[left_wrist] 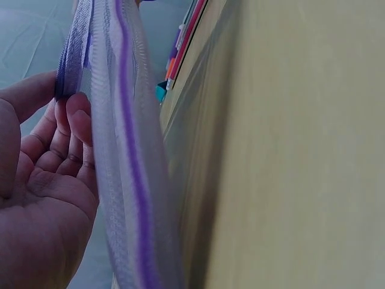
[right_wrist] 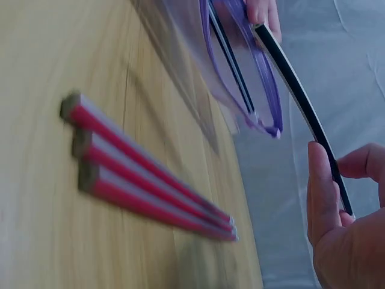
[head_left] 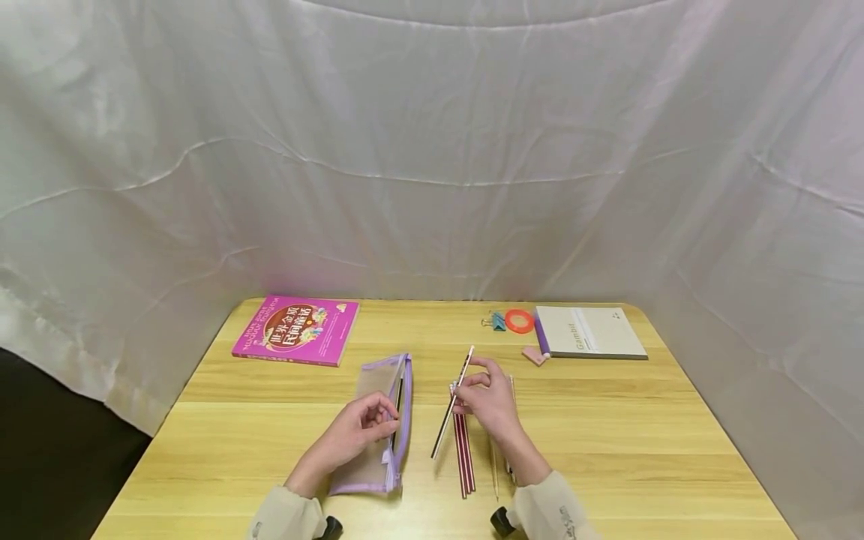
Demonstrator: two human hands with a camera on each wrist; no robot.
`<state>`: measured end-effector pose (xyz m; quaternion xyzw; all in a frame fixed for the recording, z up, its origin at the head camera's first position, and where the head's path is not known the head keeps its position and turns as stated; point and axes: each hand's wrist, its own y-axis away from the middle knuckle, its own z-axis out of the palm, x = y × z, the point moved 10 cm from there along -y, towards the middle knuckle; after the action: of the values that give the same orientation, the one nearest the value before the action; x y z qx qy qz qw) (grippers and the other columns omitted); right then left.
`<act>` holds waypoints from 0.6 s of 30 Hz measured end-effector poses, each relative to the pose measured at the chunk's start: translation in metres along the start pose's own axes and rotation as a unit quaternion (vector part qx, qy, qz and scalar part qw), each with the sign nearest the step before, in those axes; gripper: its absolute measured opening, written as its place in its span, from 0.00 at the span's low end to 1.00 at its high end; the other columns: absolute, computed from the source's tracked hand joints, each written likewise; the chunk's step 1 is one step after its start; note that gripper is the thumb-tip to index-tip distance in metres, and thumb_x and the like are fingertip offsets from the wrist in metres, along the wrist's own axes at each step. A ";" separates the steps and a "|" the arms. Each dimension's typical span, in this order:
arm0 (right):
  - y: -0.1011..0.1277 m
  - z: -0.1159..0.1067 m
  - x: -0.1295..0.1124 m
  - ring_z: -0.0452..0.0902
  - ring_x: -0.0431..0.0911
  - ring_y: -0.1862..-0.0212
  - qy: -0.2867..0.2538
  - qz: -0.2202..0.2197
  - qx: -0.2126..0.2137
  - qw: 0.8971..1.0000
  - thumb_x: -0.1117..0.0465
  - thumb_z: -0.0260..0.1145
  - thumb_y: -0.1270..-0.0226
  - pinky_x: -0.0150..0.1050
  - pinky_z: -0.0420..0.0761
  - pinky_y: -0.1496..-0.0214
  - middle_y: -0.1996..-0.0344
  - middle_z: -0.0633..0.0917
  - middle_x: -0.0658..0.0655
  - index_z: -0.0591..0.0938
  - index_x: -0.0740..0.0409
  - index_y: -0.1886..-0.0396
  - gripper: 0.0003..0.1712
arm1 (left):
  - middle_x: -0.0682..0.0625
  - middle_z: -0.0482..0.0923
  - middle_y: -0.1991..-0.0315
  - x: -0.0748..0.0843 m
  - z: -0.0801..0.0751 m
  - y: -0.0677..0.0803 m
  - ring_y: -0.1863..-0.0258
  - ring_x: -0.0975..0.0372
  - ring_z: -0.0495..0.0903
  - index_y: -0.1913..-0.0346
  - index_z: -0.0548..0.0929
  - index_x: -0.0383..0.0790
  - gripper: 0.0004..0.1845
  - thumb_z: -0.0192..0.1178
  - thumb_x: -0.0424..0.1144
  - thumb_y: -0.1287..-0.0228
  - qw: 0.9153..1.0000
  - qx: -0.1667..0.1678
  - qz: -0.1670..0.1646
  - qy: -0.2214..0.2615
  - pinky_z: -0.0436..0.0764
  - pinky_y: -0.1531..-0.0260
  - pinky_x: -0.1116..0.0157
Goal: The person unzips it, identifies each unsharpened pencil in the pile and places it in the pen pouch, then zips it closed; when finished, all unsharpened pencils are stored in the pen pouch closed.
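My left hand [head_left: 354, 435] pinches the zippered edge of a pale purple mesh pencil case [head_left: 358, 480] between thumb and fingers. The case lies with its mouth gaping, and a dark striped pencil [right_wrist: 231, 60] shows inside it. In my right hand [head_left: 493, 401] a black-and-white striped pencil [head_left: 443, 429] is pinched near its upper end, tilted, its lower end towards the case. Below that hand, three red-and-white striped pencils [head_left: 464, 457] lie side by side on the table. A yellowish pencil [head_left: 495, 472] lies to their right, partly hidden by the right arm.
A pink book [head_left: 297, 330] lies at the back left of the wooden table [head_left: 648, 435]. At the back right are a teal binder clip [head_left: 498, 322], an orange ring of tape [head_left: 519, 321], a pink eraser [head_left: 535, 355], a purple pen [head_left: 542, 336] and a notebook [head_left: 601, 330].
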<state>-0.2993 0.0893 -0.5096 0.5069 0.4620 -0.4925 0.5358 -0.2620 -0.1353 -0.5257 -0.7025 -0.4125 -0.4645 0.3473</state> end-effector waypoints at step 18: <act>0.013 0.052 0.012 0.82 0.44 0.71 -0.010 -0.005 -0.050 0.999 0.80 0.63 0.42 0.46 0.90 0.64 0.63 0.78 0.61 0.63 0.66 0.34 0.36 | 0.49 0.77 0.68 0.005 0.007 -0.003 0.70 0.67 0.73 0.55 0.82 0.40 0.08 0.67 0.39 0.31 1.000 -0.005 0.009 0.005 0.76 0.68 0.72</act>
<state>-0.2859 0.0370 -0.5177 0.4720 0.4835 -0.4766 0.5624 -0.2608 -0.1272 -0.5234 -0.7056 -0.4022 -0.4670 0.3497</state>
